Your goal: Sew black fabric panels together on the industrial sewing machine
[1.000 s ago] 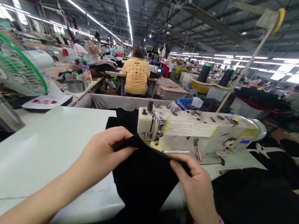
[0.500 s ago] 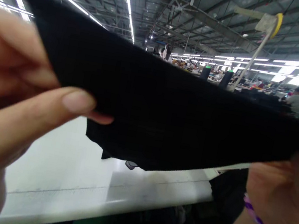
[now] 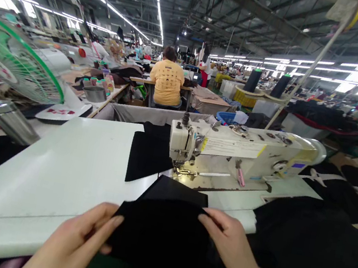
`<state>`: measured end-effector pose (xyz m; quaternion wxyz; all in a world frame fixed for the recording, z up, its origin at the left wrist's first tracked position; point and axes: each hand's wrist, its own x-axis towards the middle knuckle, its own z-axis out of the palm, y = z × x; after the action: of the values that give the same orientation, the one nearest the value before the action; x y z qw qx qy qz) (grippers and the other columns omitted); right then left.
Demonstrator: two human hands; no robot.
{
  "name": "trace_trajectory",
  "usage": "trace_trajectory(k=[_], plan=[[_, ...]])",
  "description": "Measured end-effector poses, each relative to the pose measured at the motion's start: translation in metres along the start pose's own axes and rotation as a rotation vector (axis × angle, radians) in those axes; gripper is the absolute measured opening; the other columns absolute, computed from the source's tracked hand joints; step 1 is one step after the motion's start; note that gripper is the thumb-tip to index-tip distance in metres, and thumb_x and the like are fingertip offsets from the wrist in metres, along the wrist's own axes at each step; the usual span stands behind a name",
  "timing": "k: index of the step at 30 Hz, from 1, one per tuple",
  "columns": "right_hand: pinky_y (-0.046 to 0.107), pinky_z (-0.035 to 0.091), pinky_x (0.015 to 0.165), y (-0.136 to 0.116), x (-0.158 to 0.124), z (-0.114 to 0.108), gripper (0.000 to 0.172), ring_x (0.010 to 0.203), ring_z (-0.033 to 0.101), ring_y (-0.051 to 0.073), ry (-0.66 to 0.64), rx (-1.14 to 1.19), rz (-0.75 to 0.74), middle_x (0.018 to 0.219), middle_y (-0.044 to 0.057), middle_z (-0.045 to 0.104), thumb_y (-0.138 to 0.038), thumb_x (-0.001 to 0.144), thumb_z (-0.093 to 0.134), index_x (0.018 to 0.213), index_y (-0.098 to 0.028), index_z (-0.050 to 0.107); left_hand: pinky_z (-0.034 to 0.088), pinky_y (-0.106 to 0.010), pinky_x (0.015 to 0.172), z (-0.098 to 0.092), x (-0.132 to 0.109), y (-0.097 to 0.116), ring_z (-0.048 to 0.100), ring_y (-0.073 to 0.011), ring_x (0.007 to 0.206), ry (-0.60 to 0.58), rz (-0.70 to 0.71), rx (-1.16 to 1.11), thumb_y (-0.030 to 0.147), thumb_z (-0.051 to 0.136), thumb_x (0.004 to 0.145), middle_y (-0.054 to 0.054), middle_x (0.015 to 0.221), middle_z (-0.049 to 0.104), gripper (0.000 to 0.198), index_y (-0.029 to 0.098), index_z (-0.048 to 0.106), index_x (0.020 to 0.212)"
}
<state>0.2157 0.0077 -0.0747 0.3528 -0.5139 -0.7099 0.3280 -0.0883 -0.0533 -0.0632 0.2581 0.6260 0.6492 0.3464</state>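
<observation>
A black fabric piece (image 3: 159, 223) spans the space between my hands at the table's front edge. My left hand (image 3: 85, 233) pinches its left corner between thumb and fingers. At the upper right corner, my right hand (image 3: 224, 232), with a beaded bracelet at the wrist, is closed on the same cloth. The far part of the fabric reaches toward the white sewing machine (image 3: 232, 143), short of its needle area. Another black fabric piece (image 3: 147, 156) lies flat on the table left of the machine. The lower part of the held cloth merges with dark shapes below.
Pink-handled snips (image 3: 240, 175) and a white pen-like tool (image 3: 215, 174) lie on the machine bed. A green fan (image 3: 22, 60) and a steel flask (image 3: 10, 120) stand left of the white table (image 3: 55, 167). Dark cloth (image 3: 313, 254) is heaped at right. A person in yellow (image 3: 167, 76) sits ahead.
The black fabric has come down and away from close before the camera, with both hands still holding it. The sewing machine, table and fan are now in view.
</observation>
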Motion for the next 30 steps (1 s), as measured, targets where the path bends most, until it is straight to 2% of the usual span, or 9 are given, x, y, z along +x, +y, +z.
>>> trace_trajectory(k=[3, 6, 10, 13, 16, 19, 22, 25, 30], plan=[[0.029, 0.058, 0.072, 0.032, 0.024, 0.032, 0.022, 0.079, 0.070, 0.020, 0.167, -0.224, -0.076, 0.087, 0.004, 0.074, -0.034, 0.096, 0.058, 0.090, -0.021, 0.074, 0.052, -0.028, 0.051, 0.019, 0.050, -0.002, 0.062, -0.0184, 0.053, -0.070, -0.020, 0.107, 0.047, 0.045, 0.092, 0.002, 0.061, 0.061, 0.030, 0.023, 0.060, 0.081], [0.045, 0.055, 0.084, 0.055, 0.035, 0.050, 0.022, 0.094, 0.064, 0.029, 0.327, -0.380, -0.101, 0.101, 0.013, 0.067, -0.032, 0.094, 0.058, 0.081, -0.018, 0.069, 0.055, -0.035, 0.072, 0.046, 0.096, -0.005, 0.066, -0.0225, 0.073, -0.019, 0.150, 0.244, 0.037, 0.047, 0.092, -0.004, 0.078, 0.068, 0.024, 0.021, 0.063, 0.083], [0.051, 0.052, 0.086, 0.069, 0.034, 0.058, 0.019, 0.093, 0.060, 0.031, 0.374, -0.414, -0.105, 0.101, 0.014, 0.063, -0.027, 0.095, 0.051, 0.086, -0.018, 0.065, 0.049, -0.038, 0.095, 0.080, 0.141, -0.010, 0.064, -0.0243, 0.100, -0.099, 0.287, 0.251, 0.021, 0.057, 0.084, -0.009, 0.102, 0.068, 0.008, 0.021, 0.066, 0.083], [0.050, 0.050, 0.092, 0.075, 0.031, 0.058, 0.016, 0.099, 0.059, 0.030, 0.377, -0.412, -0.120, 0.105, 0.014, 0.062, -0.025, 0.096, 0.051, 0.086, -0.019, 0.062, 0.051, -0.039, 0.089, 0.092, 0.159, -0.014, 0.062, -0.0250, 0.093, -0.132, 0.240, 0.259, 0.014, 0.063, 0.075, -0.008, 0.095, 0.064, 0.007, 0.020, 0.064, 0.078], [0.053, 0.047, 0.097, 0.081, 0.027, 0.056, 0.017, 0.106, 0.058, 0.032, 0.402, -0.397, -0.102, 0.108, 0.015, 0.061, -0.029, 0.095, 0.053, 0.083, -0.020, 0.061, 0.051, -0.035, 0.079, 0.094, 0.159, -0.014, 0.060, -0.0215, 0.075, -0.169, 0.213, 0.230, 0.009, 0.061, 0.071, -0.003, 0.075, 0.059, 0.012, 0.021, 0.059, 0.070], [0.056, 0.042, 0.102, 0.083, 0.023, 0.053, 0.020, 0.112, 0.056, 0.033, 0.436, -0.256, -0.038, 0.113, 0.016, 0.062, -0.036, 0.093, 0.056, 0.081, -0.021, 0.063, 0.050, -0.033, 0.079, 0.087, 0.140, -0.011, 0.060, -0.0202, 0.078, -0.122, 0.219, 0.160, 0.014, 0.054, 0.079, -0.003, 0.080, 0.060, 0.008, 0.021, 0.056, 0.077], [0.054, 0.040, 0.106, 0.077, 0.022, 0.050, 0.029, 0.120, 0.056, 0.033, 0.440, 0.063, 0.068, 0.124, 0.015, 0.062, -0.047, 0.088, 0.062, 0.076, -0.020, 0.062, 0.052, -0.030, 0.075, 0.072, 0.112, -0.008, 0.061, -0.0184, 0.079, -0.041, 0.185, -0.090, 0.030, 0.052, 0.088, -0.003, 0.085, 0.060, 0.009, 0.022, 0.056, 0.086], [0.044, 0.050, 0.095, 0.064, 0.025, 0.047, 0.035, 0.105, 0.065, 0.028, 0.342, 0.434, 0.191, 0.112, 0.011, 0.070, -0.054, 0.081, 0.068, 0.080, -0.020, 0.067, 0.051, -0.025, 0.069, 0.054, 0.089, -0.008, 0.061, -0.0166, 0.077, 0.042, 0.132, -0.356, 0.036, 0.063, 0.082, -0.002, 0.085, 0.062, 0.013, 0.022, 0.063, 0.085], [0.035, 0.055, 0.084, 0.042, 0.030, 0.044, 0.031, 0.094, 0.067, 0.024, 0.501, 0.407, 0.122, 0.102, 0.010, 0.071, -0.049, 0.072, 0.078, 0.078, -0.019, 0.075, 0.049, -0.032, 0.096, 0.038, 0.070, -0.008, 0.063, -0.0246, 0.112, 0.111, 0.087, -0.406, 0.036, 0.072, 0.078, -0.007, 0.123, 0.066, 0.023, 0.026, 0.078, 0.097]])
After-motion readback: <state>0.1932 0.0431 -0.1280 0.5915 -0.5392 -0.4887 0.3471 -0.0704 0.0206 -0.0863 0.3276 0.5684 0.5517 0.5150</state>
